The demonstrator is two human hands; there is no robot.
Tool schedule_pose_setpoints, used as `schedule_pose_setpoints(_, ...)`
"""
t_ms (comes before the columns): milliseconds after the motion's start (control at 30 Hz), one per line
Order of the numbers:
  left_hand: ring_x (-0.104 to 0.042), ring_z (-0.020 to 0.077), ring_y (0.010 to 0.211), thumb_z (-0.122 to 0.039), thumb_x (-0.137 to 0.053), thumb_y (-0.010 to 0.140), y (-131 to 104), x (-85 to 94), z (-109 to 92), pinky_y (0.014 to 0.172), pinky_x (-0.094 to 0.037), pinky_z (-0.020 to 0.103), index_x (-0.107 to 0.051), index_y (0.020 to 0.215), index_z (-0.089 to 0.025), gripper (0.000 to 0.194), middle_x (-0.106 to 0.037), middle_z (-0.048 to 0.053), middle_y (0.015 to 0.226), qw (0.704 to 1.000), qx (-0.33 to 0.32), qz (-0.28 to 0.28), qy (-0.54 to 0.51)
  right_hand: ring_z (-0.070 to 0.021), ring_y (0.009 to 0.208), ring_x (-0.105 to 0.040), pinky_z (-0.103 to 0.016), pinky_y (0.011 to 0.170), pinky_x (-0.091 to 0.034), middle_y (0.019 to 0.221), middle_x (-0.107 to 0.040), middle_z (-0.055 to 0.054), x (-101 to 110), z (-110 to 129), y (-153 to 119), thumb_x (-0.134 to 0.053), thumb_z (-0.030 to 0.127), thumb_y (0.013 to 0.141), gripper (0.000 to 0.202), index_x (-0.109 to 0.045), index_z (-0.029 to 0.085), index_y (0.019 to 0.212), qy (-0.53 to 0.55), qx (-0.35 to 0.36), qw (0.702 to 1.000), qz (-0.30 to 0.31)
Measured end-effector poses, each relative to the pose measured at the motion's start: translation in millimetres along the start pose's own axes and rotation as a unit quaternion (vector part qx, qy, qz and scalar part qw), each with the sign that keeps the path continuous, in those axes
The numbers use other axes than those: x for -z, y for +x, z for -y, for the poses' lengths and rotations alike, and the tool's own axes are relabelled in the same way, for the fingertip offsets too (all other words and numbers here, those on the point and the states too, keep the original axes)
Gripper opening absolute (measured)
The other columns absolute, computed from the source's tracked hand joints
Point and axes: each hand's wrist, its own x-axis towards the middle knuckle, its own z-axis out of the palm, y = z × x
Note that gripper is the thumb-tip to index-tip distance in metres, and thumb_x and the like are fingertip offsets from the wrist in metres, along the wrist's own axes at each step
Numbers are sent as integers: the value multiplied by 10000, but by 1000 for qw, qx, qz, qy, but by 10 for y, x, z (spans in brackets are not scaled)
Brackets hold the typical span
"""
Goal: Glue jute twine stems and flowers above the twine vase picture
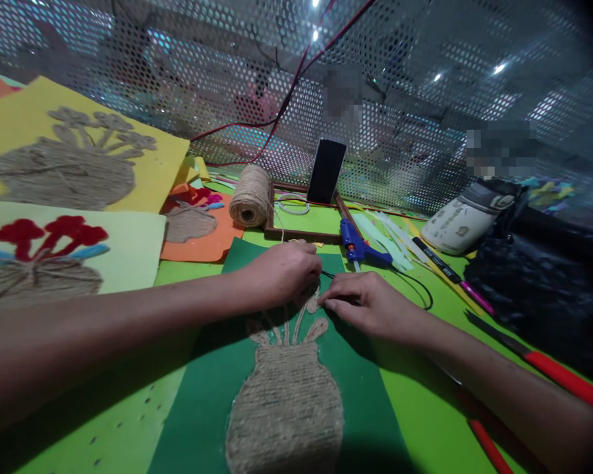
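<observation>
I'm seeing the left hand [296,273] curling its fingers in, perhaps steadying the twine stems [286,324]; I can't tell what they're gripping. Below, the twine vase [286,408] is lying flat on the green sheet [370,401], probably for easy pressing. At a twine loop [312,305], the right hand [373,306] is holding thumb and forefinger nearly together; pinching isn't showing clearly.

So the table [128,421] is bright green and pretty packed tbh. A dark green sheet [202,408] lies flat up front, with an orange sheet [222,243] off to the left. Further back there's a twine roll [255,187] next to a brown frame [301,235], then a blue glue gun [356,247], paper strips [383,234], a bottle [457,220] and a black bag [534,289].
</observation>
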Motion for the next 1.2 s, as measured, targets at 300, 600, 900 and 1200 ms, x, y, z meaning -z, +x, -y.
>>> schedule_pose_setpoints(300, -517, 144, 708, -161, -558, 893, -44, -86, 70, 623, -375, 249, -702, 758, -142, 199, -547, 25, 718, 998, -7, -26, -58, -137, 702, -599, -262, 666, -443, 764, -671, -31, 49, -3, -11, -599, 81, 831, 124, -704, 140, 801, -31, 10, 998, -59)
schedule_pose_setpoints(600, -536, 137, 746, -187, -641, 856, -41, 7, 117, 645, -400, 232, -715, 805, -158, 94, -575, 23, 766, 992, 1, -32, -123, -169, 787, -607, -296, 717, -478, 848, -660, -73, 101, -104, 22, -570, 67, 864, 156, -695, 137, 926, -93, 64, 987, -119)
schedule_pose_setpoints(900, -538, 129, 702, -176, -595, 884, -71, -3, 33, 624, -396, 233, -639, 793, -146, 106, -609, 14, 738, 990, -26, -66, -125, -211, 770, -651, -325, 701, -479, 820, -734, -90, 63, -12, 256, -671, 155, 820, 100, -758, 127, 863, -87, -66, 994, -13)
schedule_pose_setpoints(1200, -528, 181, 831, -180, -613, 868, -56, 60, 41, 699, -420, 281, -639, 828, -129, 69, -596, 59, 846, 995, -9, -53, -88, -143, 603, -586, -256, 539, -388, 625, -689, -31, 0, -10, 273, -665, 138, 794, 119, -737, 133, 700, -32, -139, 989, -45)
